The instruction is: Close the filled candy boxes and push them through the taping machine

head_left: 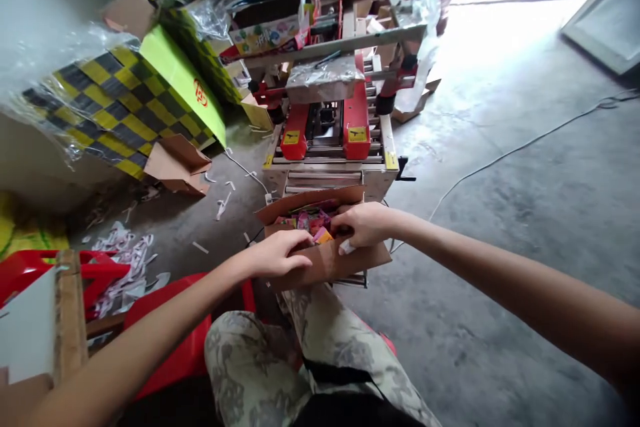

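An opened cardboard box (325,265) sits in front of my knees with its flaps spread. Small colourful packets (313,220), pink, purple and orange, fill it. My left hand (283,252) lies over the box's near left edge, thumb apart from the fingers and nothing visibly held. Over the right side is my right hand (365,223), its bent fingers reaching in among the packets and its thumb apart. Something white (347,247) covers a fingertip of that hand. The packets partly hide where the right fingers end.
Just beyond the box stands a red-and-white roller machine (327,120). Yellow-and-black taped cartons (115,100) line the left. A red plastic stool (175,320) is near my left arm. White scraps (123,260) litter the floor, and a cable (520,147) crosses it at right.
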`<state>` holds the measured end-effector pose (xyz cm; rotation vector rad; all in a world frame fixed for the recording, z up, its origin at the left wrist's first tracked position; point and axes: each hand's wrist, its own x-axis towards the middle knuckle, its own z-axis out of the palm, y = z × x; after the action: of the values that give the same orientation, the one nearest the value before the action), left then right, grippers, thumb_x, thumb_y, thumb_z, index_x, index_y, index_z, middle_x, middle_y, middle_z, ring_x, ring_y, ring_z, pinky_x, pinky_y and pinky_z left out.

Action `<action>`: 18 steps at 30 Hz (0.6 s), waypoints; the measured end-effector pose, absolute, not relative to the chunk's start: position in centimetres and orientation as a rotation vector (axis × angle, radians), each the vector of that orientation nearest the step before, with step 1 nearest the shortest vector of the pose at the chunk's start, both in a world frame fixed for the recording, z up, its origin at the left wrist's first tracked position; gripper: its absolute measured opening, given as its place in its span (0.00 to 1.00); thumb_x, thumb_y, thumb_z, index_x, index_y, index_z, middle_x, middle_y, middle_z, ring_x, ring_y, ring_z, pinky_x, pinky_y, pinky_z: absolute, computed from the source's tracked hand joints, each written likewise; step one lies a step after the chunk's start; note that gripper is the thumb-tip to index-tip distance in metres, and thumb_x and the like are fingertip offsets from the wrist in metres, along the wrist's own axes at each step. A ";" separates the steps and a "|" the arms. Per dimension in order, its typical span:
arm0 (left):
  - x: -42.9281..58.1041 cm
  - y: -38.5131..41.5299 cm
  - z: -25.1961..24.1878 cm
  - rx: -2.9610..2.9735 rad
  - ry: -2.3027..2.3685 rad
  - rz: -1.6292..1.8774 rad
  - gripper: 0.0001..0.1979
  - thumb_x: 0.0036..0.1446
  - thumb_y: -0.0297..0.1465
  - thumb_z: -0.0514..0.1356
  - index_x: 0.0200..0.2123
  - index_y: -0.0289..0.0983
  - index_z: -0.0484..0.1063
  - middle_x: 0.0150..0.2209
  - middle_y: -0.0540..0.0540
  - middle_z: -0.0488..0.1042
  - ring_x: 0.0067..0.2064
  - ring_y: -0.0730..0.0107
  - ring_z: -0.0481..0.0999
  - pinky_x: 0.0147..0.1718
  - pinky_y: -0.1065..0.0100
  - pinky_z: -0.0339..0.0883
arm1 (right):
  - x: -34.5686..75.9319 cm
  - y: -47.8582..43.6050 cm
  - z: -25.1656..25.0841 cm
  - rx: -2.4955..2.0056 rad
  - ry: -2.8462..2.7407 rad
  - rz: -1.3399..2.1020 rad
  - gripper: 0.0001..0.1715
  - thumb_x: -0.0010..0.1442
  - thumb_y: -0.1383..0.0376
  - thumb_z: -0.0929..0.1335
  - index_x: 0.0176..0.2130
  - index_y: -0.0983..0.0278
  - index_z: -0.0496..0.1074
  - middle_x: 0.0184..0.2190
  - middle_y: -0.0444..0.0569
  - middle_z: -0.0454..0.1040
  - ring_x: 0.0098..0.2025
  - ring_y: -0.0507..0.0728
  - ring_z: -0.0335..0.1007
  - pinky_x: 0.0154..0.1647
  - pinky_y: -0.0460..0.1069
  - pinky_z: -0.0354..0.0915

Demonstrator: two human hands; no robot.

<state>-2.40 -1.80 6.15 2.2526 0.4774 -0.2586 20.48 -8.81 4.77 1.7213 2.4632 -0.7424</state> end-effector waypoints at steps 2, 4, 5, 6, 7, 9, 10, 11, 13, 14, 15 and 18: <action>-2.5 -2.4 5.3 2.324 0.581 -0.180 0.13 0.53 0.28 0.61 0.43 0.36 0.66 0.38 0.48 0.72 0.39 0.67 0.71 0.39 0.69 0.64 | 20.2 -9.2 4.2 1.809 2.453 -0.702 0.24 0.48 0.51 0.73 0.44 0.56 0.72 0.40 0.47 0.72 0.37 0.60 0.70 0.29 0.47 0.61; -2.6 -3.5 4.2 2.381 0.668 -0.096 0.15 0.53 0.25 0.60 0.44 0.37 0.64 0.40 0.47 0.71 0.41 0.66 0.71 0.41 0.67 0.65 | 19.5 -10.5 3.7 2.000 2.421 -0.613 0.27 0.48 0.55 0.74 0.46 0.60 0.70 0.41 0.50 0.71 0.38 0.61 0.70 0.32 0.49 0.63; -2.6 -4.2 3.8 2.423 0.699 -0.068 0.16 0.53 0.24 0.59 0.46 0.37 0.63 0.42 0.46 0.70 0.43 0.66 0.70 0.43 0.67 0.65 | 18.9 -11.5 3.5 2.148 2.404 -0.511 0.28 0.49 0.58 0.74 0.48 0.63 0.68 0.42 0.52 0.71 0.41 0.62 0.69 0.37 0.51 0.64; -2.6 -4.8 3.6 2.481 0.730 -0.054 0.17 0.54 0.23 0.59 0.47 0.37 0.62 0.44 0.44 0.68 0.45 0.65 0.70 0.44 0.66 0.65 | 18.2 -12.5 3.2 2.297 2.402 -0.371 0.29 0.52 0.62 0.73 0.51 0.65 0.66 0.44 0.55 0.70 0.44 0.63 0.67 0.43 0.53 0.64; -2.5 -5.5 3.6 2.558 0.772 -0.052 0.18 0.54 0.22 0.59 0.48 0.37 0.62 0.45 0.43 0.67 0.47 0.64 0.69 0.45 0.65 0.65 | 17.3 -13.6 2.9 2.404 2.432 -0.217 0.29 0.55 0.66 0.71 0.55 0.66 0.63 0.48 0.56 0.68 0.49 0.63 0.64 0.51 0.56 0.61; -2.4 -6.2 4.1 2.755 0.912 -0.038 0.21 0.53 0.26 0.62 0.50 0.36 0.62 0.47 0.40 0.66 0.50 0.59 0.68 0.48 0.61 0.63 | 15.5 -15.5 2.0 2.468 2.571 0.003 0.29 0.59 0.70 0.66 0.58 0.65 0.59 0.54 0.56 0.64 0.57 0.63 0.56 0.61 0.61 0.48; -2.3 -6.2 4.5 2.862 0.990 -0.003 0.26 0.51 0.29 0.65 0.53 0.35 0.61 0.50 0.38 0.65 0.53 0.54 0.65 0.51 0.57 0.60 | 14.6 -16.2 1.5 2.444 2.649 0.014 0.28 0.61 0.70 0.65 0.59 0.65 0.58 0.56 0.55 0.62 0.59 0.63 0.53 0.63 0.62 0.43; -2.2 -6.0 5.0 2.961 1.055 0.053 0.33 0.48 0.33 0.68 0.55 0.34 0.59 0.54 0.35 0.62 0.57 0.49 0.60 0.55 0.54 0.55 | 13.8 -16.7 1.0 2.424 2.702 -0.034 0.26 0.62 0.68 0.64 0.59 0.65 0.58 0.57 0.55 0.61 0.60 0.63 0.52 0.64 0.62 0.41; -1.6 -4.8 5.8 3.093 1.106 0.144 0.51 0.38 0.43 0.72 0.61 0.31 0.51 0.61 0.30 0.52 0.62 0.42 0.49 0.59 0.50 0.44 | 12.7 -16.9 0.1 2.458 2.716 -0.163 0.24 0.64 0.62 0.63 0.58 0.67 0.60 0.56 0.55 0.63 0.58 0.62 0.54 0.64 0.61 0.42; -1.2 -4.1 6.1 3.124 1.103 0.148 0.58 0.34 0.46 0.72 0.63 0.30 0.47 0.62 0.29 0.49 0.63 0.41 0.47 0.60 0.50 0.42 | 12.5 -16.7 -0.2 2.493 2.701 -0.201 0.24 0.64 0.60 0.63 0.57 0.67 0.61 0.55 0.55 0.64 0.57 0.62 0.56 0.63 0.61 0.42; -0.8 -3.5 6.3 3.138 1.108 0.122 0.62 0.30 0.49 0.72 0.63 0.29 0.45 0.62 0.29 0.50 0.62 0.40 0.49 0.59 0.50 0.43 | 12.5 -16.5 -0.4 2.513 2.694 -0.220 0.23 0.64 0.60 0.63 0.56 0.67 0.62 0.54 0.55 0.65 0.56 0.62 0.57 0.63 0.61 0.43; 0.1 -2.9 6.5 3.145 1.166 -0.001 0.60 0.31 0.51 0.71 0.62 0.28 0.49 0.52 0.32 0.63 0.51 0.45 0.63 0.51 0.54 0.57 | 13.6 -15.2 -0.7 2.507 2.737 -0.212 0.19 0.63 0.61 0.63 0.52 0.65 0.66 0.50 0.53 0.69 0.52 0.60 0.62 0.62 0.60 0.47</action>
<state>0.10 -2.87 6.48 3.1452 1.1664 -0.0006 13.56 -15.21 -0.69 2.5068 2.7365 -0.2123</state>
